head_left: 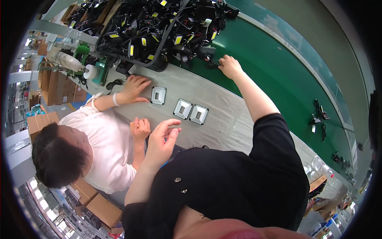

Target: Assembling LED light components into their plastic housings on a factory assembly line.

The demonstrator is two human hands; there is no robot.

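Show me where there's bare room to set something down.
The grey tabletop is bare between the rightmost silver frame and the green belt. The belt is bare too between your right forearm and the black cabled parts farther right. It's crowded at the upper left: a black crate is heaped with wired parts, and dark pieces lie just left of your right hand.

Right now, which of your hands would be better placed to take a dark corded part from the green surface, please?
Probably the right hand: it is stretched over the green surface, close beside the dark corded parts, while the left hand is back near your chest.
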